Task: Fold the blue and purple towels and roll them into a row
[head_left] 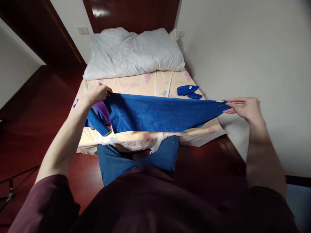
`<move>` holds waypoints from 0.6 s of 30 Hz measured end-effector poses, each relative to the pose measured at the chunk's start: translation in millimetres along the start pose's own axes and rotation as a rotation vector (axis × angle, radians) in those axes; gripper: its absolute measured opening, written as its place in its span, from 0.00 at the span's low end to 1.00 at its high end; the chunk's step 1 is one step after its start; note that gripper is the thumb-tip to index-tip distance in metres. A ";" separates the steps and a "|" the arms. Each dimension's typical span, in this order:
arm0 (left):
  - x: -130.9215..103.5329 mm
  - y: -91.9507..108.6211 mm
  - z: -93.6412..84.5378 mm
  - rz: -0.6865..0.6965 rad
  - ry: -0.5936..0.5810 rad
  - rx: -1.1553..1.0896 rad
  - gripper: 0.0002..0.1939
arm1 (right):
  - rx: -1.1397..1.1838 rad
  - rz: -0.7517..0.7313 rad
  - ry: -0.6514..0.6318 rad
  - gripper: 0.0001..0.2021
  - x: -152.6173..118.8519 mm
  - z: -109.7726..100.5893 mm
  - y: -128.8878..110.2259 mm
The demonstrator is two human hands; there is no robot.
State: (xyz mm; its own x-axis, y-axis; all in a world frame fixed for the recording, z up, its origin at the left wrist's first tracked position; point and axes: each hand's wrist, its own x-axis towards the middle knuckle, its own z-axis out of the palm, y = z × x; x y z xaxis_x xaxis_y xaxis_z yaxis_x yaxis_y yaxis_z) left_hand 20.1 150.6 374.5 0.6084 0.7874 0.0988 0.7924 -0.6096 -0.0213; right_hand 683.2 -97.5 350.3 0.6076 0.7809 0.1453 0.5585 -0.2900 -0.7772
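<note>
A blue towel (pixel 155 113) is stretched out sideways in front of me, above the bed. Its left upper corner is pinched in my left hand (pixel 98 94). On the other side, my right hand (pixel 245 106) grips the narrowed right end between thumb and fingers, close to a small white label. The towel's lower edge hangs loose. Beneath and beside my left hand lie more folded cloths (pixel 98 121) in blue, grey and purple, partly hidden by my forearm. Past the towel's upper edge, a small folded blue cloth (pixel 188 91) rests on the bed.
The bed has a pale patterned sheet (pixel 136 81), with a white quilt (pixel 136 53) bunched at its far end against a dark headboard (pixel 133 14). A white wall (pixel 243 48) stands close on the right. Dark red floor (pixel 46 106) shows at left, with a thin black frame (pixel 11 187) low down.
</note>
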 end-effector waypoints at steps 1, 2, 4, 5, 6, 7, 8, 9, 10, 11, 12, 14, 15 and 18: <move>9.8 4.1 -0.1 -0.005 -0.017 0.021 0.12 | 0.010 0.016 0.003 0.10 9.3 6.2 0.8; 19.3 7.7 -0.7 -0.019 -0.004 0.038 0.14 | 0.020 0.028 0.007 0.11 19.6 13.0 1.5; 36.2 13.8 -3.0 -0.047 0.073 0.048 0.17 | 0.034 0.034 0.056 0.13 41.6 27.2 3.9; 43.2 16.3 -4.4 -0.053 0.119 0.045 0.18 | 0.027 0.023 0.102 0.13 52.5 33.6 5.8; 48.6 18.3 -5.5 -0.054 0.162 0.039 0.19 | 0.006 0.004 0.155 0.13 62.5 39.0 8.7; 52.3 20.0 -6.0 -0.048 0.199 0.030 0.20 | -0.025 -0.025 0.207 0.13 71.1 43.3 12.8; 54.0 21.4 -5.5 -0.037 0.235 0.019 0.22 | -0.064 -0.064 0.251 0.13 77.6 46.5 18.3; 53.5 22.6 -3.7 -0.025 0.272 0.012 0.23 | -0.104 -0.113 0.278 0.14 81.7 48.9 25.4; 51.0 23.7 -0.3 -0.013 0.308 0.009 0.24 | -0.142 -0.168 0.291 0.14 83.2 50.9 34.0; 46.5 24.7 5.1 0.003 0.327 0.006 0.25 | -0.179 -0.222 0.299 0.15 82.2 52.9 44.1; 40.3 25.9 12.6 0.021 0.331 0.001 0.26 | -0.220 -0.268 0.301 0.15 79.0 55.7 55.4; 23.7 29.5 35.6 0.053 0.293 -0.011 0.25 | -0.320 -0.303 0.317 0.16 67.3 65.5 80.7; 14.1 32.2 51.1 0.065 0.259 -0.014 0.24 | -0.367 -0.282 0.323 0.15 59.7 73.1 93.9; -16.9 46.7 112.2 0.110 0.156 -0.009 0.21 | -0.391 -0.122 0.270 0.17 32.7 106.5 130.8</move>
State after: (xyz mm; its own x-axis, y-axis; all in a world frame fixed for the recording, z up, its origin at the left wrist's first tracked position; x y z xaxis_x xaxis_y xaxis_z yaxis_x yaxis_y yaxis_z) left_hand 51.7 119.1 260.2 0.6771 0.6925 0.2490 0.7204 -0.6928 -0.0319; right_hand 716.0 -50.9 188.2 0.6200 0.6660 0.4147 0.7738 -0.4318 -0.4635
